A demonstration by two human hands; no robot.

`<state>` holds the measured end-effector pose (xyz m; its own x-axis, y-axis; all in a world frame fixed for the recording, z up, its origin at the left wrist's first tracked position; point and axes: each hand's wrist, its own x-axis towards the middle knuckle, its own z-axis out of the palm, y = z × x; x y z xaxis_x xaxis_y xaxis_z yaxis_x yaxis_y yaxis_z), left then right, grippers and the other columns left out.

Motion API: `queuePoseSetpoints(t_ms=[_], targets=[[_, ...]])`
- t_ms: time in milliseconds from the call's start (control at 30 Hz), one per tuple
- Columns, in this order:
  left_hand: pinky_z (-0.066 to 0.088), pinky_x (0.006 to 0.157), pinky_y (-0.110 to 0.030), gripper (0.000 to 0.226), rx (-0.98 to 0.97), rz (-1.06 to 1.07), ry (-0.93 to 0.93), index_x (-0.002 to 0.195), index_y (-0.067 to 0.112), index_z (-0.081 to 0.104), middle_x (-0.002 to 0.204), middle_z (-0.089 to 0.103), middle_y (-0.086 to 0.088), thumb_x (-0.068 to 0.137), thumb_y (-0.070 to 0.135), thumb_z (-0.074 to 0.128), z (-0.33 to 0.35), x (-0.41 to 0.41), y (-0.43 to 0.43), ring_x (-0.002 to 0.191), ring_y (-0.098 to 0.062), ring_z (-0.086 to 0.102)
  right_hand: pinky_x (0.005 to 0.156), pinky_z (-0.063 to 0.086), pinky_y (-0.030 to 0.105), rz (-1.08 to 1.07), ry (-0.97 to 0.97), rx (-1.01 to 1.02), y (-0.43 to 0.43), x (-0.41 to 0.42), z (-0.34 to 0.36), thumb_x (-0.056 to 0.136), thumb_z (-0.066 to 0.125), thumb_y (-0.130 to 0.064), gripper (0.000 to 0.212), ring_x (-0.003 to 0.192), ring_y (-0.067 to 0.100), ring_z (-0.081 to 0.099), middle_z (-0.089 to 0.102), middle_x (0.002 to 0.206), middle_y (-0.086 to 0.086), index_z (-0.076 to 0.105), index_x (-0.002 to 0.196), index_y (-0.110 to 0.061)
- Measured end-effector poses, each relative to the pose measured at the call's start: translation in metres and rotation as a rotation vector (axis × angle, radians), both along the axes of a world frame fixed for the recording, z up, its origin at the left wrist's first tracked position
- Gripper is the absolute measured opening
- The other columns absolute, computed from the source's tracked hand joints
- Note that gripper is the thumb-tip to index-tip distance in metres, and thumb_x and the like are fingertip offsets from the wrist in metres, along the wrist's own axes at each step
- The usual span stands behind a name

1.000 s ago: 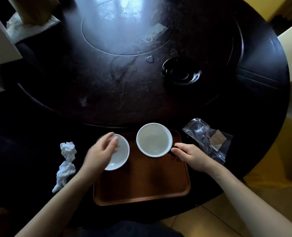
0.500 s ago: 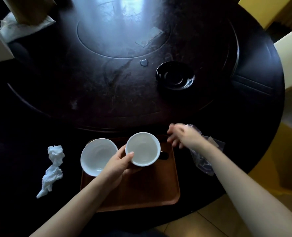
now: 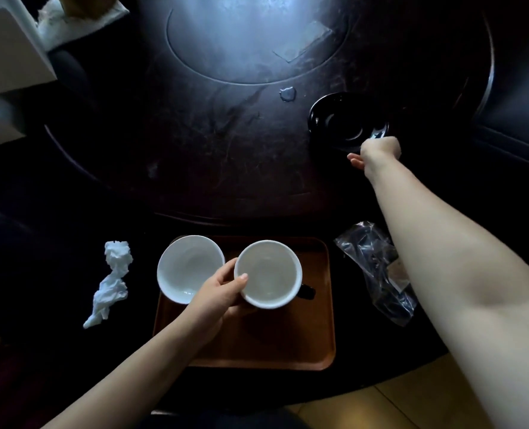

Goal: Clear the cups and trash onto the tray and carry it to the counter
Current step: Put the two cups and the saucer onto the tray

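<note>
A brown tray (image 3: 288, 345) lies at the near edge of the dark round table (image 3: 195, 150). Two white cups stand at its far end. My left hand (image 3: 216, 292) grips the right cup (image 3: 269, 274), thumb on its rim; this cup has a dark handle. Just left of it is the other cup (image 3: 189, 267), untouched. My right hand (image 3: 378, 151) is stretched far out to the near rim of a black saucer (image 3: 340, 119); its fingers are hidden behind the hand. A crumpled white tissue (image 3: 111, 280) lies left of the tray, and a clear plastic wrapper (image 3: 371, 261) right of it.
A raised inner turntable covers most of the table. On it are a small flat card (image 3: 302, 41) and a water drop (image 3: 288, 93). White boxes (image 3: 6, 41) and tissue paper stand at the far left. Tiled floor (image 3: 396, 404) shows at the lower right.
My left hand moved from the left cup to the right cup and took hold of it. My right hand left the tray, passed the wrapper and reached out to the black saucer.
</note>
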<state>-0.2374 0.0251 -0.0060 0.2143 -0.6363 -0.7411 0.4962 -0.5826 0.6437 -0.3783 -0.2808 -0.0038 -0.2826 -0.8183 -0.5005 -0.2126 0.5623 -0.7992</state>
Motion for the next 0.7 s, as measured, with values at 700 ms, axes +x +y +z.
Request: queuePoseSetpoints(t_ms=[700], targets=[[0.057,0.051,-0.027,0.024,-0.049,-0.123,0.094,0.102,0.02,0.062,0.082,0.075,-0.002,0.087,0.009,0.047,0.021,0.069,0.017,0.064,-0.018,0.071,0.028,0.033,0.018,0.393,-0.073,-0.127,0.261,-0.094,-0.044,0.09,0.054,-0.004,0.016,0.029,0.013,0.049,0.049,0.044,0.002,0.046,0.081,0.005]])
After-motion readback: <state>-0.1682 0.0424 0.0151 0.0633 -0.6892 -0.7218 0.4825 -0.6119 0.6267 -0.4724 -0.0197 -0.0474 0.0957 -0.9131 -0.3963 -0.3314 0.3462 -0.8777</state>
